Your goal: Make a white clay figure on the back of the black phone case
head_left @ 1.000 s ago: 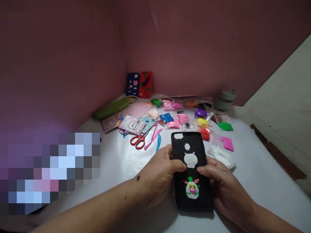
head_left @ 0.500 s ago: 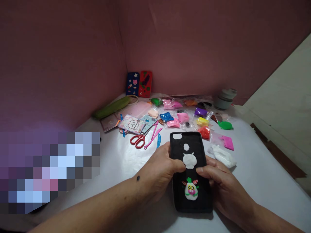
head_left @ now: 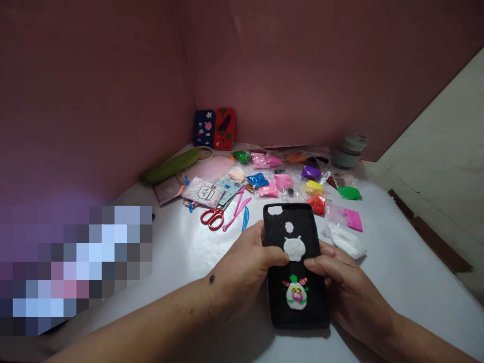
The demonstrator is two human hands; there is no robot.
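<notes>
A black phone case [head_left: 302,315] lies lengthwise in front of me, held between both hands above the white table [head_left: 181,252]. My left hand [head_left: 245,269] grips its left edge, thumb resting beside a flat white clay shape [head_left: 294,248] on the case. My right hand [head_left: 340,287] grips the right edge, thumb tip just right of that white shape. Two smaller white blobs [head_left: 289,227] sit higher on the case. A small clay creature [head_left: 296,293], white with pink, yellow and green details, is stuck lower down.
Several bags of coloured clay [head_left: 287,179] are spread behind the case, a white clay bag [head_left: 346,241] at the right. Red scissors [head_left: 212,218] and pink and blue plastic tools [head_left: 238,212] lie left. Blue and red decorated cases [head_left: 215,128] lean on the pink wall. A grey jar [head_left: 347,152] stands back right.
The view has shifted slightly, so the case and hands sit a little higher and further left in the picture. The grip of both hands on the case is unchanged.
</notes>
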